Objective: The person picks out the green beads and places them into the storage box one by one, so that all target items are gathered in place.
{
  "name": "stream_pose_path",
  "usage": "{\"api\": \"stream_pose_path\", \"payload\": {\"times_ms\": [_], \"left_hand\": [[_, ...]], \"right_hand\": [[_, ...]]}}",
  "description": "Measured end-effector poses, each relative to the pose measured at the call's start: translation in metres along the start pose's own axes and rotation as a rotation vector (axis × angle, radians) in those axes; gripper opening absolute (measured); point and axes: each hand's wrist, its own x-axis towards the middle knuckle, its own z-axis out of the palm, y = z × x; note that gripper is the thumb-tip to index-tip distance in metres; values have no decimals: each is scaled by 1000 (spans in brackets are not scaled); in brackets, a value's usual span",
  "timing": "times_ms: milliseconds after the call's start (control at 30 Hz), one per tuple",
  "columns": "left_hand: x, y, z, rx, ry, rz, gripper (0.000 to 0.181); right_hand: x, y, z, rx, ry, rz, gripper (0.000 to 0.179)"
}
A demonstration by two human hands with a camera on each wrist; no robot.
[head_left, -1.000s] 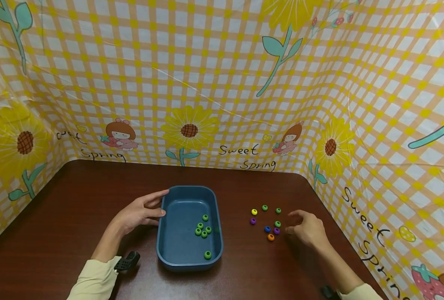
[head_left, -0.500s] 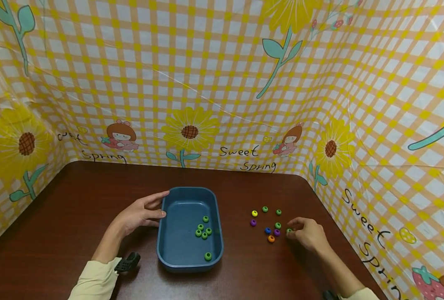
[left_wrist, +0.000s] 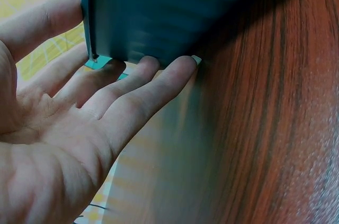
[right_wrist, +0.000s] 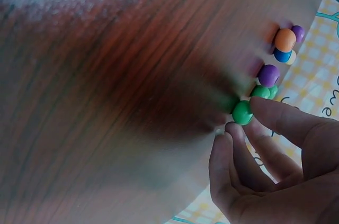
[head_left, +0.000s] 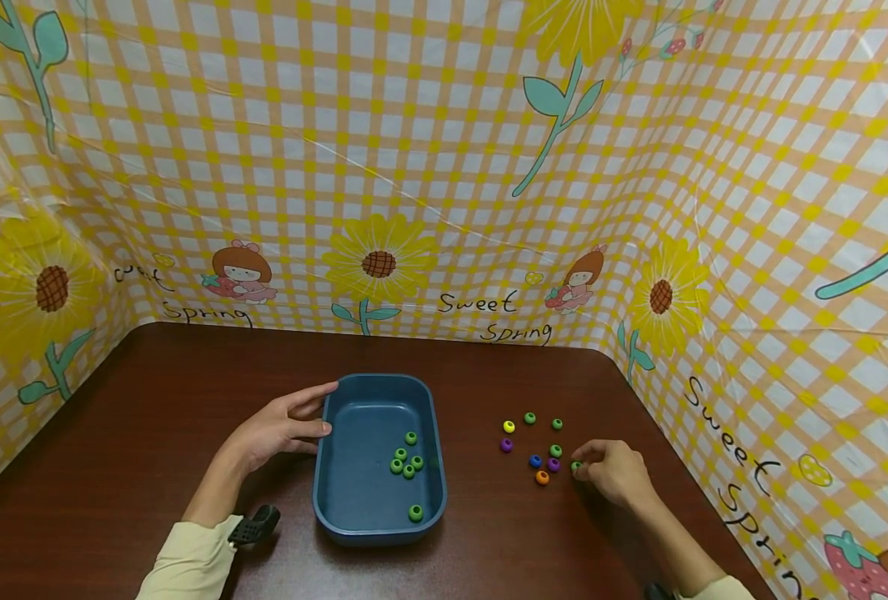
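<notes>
My left hand (head_left: 267, 433) rests against the left wall of a blue rectangular bin (head_left: 379, 533), fingers extended and fingertips touching the outside. In the left wrist view the fingertips (left_wrist: 183, 68) lie along the bin's wall (left_wrist: 153, 17). Inside the bin, towards its right side, sit several green beads (head_left: 408, 472). Over on the right, my right hand (head_left: 614, 473) pinches a green bead (right_wrist: 242, 113) at its fingertips, low over the table. That bead is partly covered by the fingers in the head view. Another green bead (head_left: 555, 451) sits just left of this hand.
Loose on the brown table (head_left: 481, 542) are a yellow bead (head_left: 509, 427), purple beads (head_left: 507, 446), a blue bead (head_left: 535, 461), an orange bead (head_left: 542, 478) and more green beads (head_left: 529, 418). A checked sunflower cloth (head_left: 459, 208) walls the table at the back and sides.
The right hand's fingers have come down and closed on a green bead that was hidden behind them a second ago, drawing slightly nearer the wearer. The left hand and bin stay put.
</notes>
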Motion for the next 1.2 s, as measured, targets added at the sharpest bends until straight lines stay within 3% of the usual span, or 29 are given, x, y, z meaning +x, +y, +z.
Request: {"api": "stream_pose_path", "payload": {"times_ms": [600, 833, 1200], "left_hand": [[0, 0, 0, 7, -1, 2, 74], [0, 1, 1, 7, 10, -9, 72], [0, 0, 1, 5, 19, -17, 74]], "right_hand": [[-1, -8, -3, 24, 22, -8, 15], [-4, -25, -6, 42, 34, -86, 14], [-8, -59, -6, 73, 18, -121, 16]]}}
